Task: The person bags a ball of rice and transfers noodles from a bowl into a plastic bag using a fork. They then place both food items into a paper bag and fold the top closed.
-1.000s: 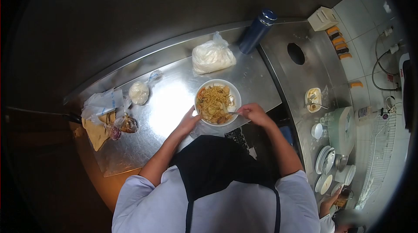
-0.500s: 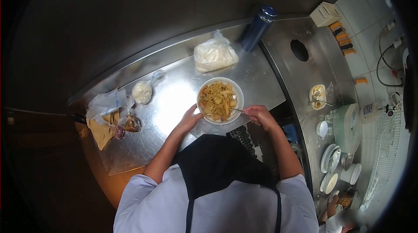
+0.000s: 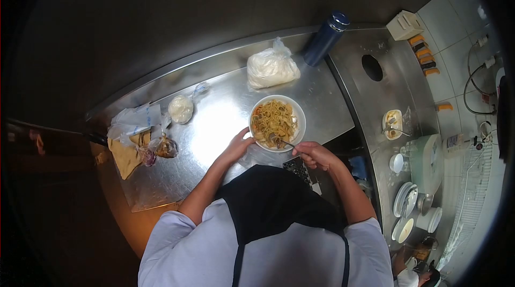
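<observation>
Right hand (image 3: 314, 155): fingers clamped on spoon-like utensil (image 3: 286, 143), its far end in noodles (image 3: 274, 119). Left hand (image 3: 240, 146): fingers at rim of white bowl (image 3: 302, 124), grip unclear. Bowl near counter's (image 3: 212, 164) front edge, toward right end; bagged white stuff (image 3: 272, 67) by back edge.

This is a kitchen: a stainless-steel tabletop (image 3: 214, 166), stacked plates (image 3: 403, 199) at four o'clock, orange-handled knives (image 3: 424, 55) on tiled wall (image 3: 448, 24) at two o'clock.

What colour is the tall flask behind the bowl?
The flask is dark blue, with a shiny silvery band near its top; head view.
</observation>
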`<state>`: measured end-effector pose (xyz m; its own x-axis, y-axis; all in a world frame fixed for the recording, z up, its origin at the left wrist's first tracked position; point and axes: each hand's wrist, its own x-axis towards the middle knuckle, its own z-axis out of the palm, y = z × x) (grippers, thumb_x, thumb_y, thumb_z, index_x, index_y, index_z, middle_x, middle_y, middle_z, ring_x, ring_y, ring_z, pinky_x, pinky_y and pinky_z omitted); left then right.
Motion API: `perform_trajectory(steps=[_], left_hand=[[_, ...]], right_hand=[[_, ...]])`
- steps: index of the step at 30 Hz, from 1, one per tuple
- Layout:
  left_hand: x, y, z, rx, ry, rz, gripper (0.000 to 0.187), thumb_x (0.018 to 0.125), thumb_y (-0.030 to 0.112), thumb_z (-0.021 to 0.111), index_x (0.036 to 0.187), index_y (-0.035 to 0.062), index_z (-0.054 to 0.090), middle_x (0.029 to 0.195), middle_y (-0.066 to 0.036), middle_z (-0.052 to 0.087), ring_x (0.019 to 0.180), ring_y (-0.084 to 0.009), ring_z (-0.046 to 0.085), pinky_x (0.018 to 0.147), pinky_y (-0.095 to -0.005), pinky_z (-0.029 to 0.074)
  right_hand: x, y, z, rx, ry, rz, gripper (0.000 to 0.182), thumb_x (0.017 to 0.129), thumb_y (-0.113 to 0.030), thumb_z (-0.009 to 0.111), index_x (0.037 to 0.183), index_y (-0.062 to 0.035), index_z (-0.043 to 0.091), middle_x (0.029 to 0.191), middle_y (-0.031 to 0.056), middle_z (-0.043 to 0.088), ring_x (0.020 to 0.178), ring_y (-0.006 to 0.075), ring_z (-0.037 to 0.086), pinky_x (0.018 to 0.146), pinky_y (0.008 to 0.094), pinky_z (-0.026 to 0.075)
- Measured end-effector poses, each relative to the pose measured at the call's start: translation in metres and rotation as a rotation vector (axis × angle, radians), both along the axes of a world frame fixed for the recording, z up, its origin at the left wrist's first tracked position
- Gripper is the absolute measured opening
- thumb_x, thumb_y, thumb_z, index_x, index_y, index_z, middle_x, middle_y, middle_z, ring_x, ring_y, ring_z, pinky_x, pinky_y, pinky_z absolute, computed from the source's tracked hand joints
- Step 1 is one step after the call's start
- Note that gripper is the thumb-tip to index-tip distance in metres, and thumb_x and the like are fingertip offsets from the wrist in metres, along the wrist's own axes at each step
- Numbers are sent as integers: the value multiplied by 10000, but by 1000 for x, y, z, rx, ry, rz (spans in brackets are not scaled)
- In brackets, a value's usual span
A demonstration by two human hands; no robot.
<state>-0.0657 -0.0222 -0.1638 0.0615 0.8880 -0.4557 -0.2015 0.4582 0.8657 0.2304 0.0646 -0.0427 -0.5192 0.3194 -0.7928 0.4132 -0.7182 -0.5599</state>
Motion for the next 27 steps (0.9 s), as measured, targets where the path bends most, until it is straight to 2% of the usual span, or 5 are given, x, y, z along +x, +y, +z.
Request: perform_trajectory(steps=[9, 15, 16, 19, 27], left_hand=[[-2, 2, 15, 79, 193, -56, 641, 934, 260, 628, 1474, -49, 473, 1423, -246, 574, 1329, -300, 543, 1121, -364, 410], [2, 0, -2, 107, 172, 64, 612, 937, 250, 611, 1458, -44, 480, 1214, -245, 692, 1130, -301, 675, 1005, -379, 493], [4, 0, 8, 74, 243, 43, 612, 938, 257, 607, 1458, -39, 480, 1161, -233, 707, 1083, -303, 688, 979, -387, 503], [8, -1, 30, 9, 434, -7, 616, 937, 278, 606, 1458, -23, 480, 1029, -202, 740, 972, -307, 718, 912, -405, 529], [8, 0, 22, -4, 446, 22, 631, 921, 308, 654, 1451, 3, 500, 989, -200, 743, 939, -294, 725, 884, -401, 542]], right_hand=[[-17, -3, 1, 73, 51, -28, 244, 1061, -269, 527, 1020, -60, 646, 565, -76, 306, 432, 45, 253, 396, 231, 217], [-19, -11, -26, 358, -127, 201, 309, 1057, -277, 521, 891, -67, 677, 580, -59, 404, 473, 76, 355, 445, 283, 311], [-17, -15, -41, 823, -126, 277, 355, 1047, -293, 527, 841, -45, 676, 622, 35, 571, 563, 196, 548, 566, 360, 438], [-17, -21, -1, 1087, -424, 399, 337, 1030, -293, 547, 869, -26, 674, 759, 153, 688, 751, 354, 667, 712, 441, 496], [-45, -31, 18, 1234, -502, 408, 307, 1009, -292, 572, 887, -32, 681, 808, 232, 684, 804, 445, 669, 724, 526, 504]])
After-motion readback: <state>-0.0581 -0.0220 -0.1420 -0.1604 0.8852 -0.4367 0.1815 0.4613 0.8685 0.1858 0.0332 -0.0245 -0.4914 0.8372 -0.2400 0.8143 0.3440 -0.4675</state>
